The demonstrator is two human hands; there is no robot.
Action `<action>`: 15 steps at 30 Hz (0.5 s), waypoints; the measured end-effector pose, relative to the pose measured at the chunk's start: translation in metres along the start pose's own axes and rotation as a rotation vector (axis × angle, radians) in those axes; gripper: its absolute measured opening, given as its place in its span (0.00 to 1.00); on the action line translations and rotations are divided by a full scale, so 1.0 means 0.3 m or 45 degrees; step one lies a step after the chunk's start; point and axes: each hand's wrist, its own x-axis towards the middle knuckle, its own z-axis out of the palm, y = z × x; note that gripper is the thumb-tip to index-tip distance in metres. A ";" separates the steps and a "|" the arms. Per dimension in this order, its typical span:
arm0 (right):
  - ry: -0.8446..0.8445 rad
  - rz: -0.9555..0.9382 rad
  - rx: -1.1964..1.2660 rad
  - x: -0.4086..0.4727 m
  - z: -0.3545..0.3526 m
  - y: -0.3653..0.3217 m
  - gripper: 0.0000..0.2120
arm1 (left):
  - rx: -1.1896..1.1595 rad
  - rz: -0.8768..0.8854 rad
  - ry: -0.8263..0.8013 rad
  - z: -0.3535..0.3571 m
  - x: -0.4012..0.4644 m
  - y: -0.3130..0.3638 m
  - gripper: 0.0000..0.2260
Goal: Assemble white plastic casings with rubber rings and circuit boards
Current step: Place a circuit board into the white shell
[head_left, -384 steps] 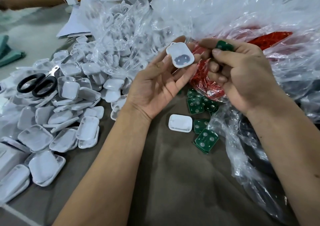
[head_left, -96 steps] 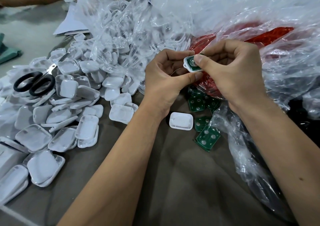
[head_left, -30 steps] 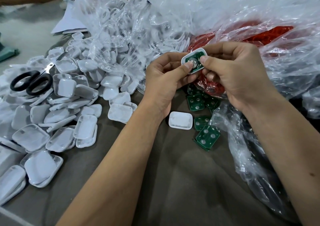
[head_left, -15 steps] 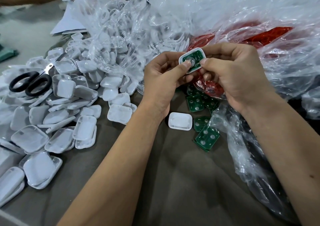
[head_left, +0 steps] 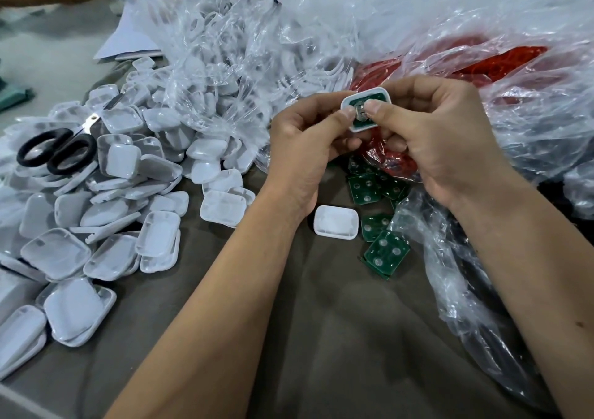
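Grey-brown cloth (head_left: 337,338) covers the worktable and serves as the ground of the figure. Landmark: the small white rounded-rectangular plastic casing (head_left: 366,93) held up above the cloth, with a green printed circuit board (head_left: 374,97) lying in its open face. Left hand (head_left: 308,148) grips the casing from the left, fingers curled behind it and thumb tip pressed on the board; right hand (head_left: 440,139) grips it from the right, thumb tip pressed on the board beside the left thumb. Whether a rubber ring already sits under the board cannot be told. Directly below the casing lie a second, empty white plastic casing (head_left: 336,221) and several loose green circuit boards (head_left: 385,253); behind it, a clear plastic bag of red rubber rings (head_left: 501,61); far to its left, a heap of white casing halves (head_left: 106,206) with black-handled scissors (head_left: 56,151) on top. The step appears to be seating the board. To do it well, the thumbs should press evenly on opposite sides so the board goes down flat rather than tilted, while the fingers behind support the shell; uneven force could jam one corner or flex the board.
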 end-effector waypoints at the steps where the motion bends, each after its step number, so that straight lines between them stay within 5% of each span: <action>1: 0.006 0.009 0.004 0.001 0.000 -0.001 0.03 | -0.030 -0.031 0.005 0.000 0.000 0.004 0.07; 15: -0.049 -0.057 -0.017 -0.001 -0.001 -0.016 0.03 | -0.332 -0.222 -0.097 -0.009 0.005 0.023 0.11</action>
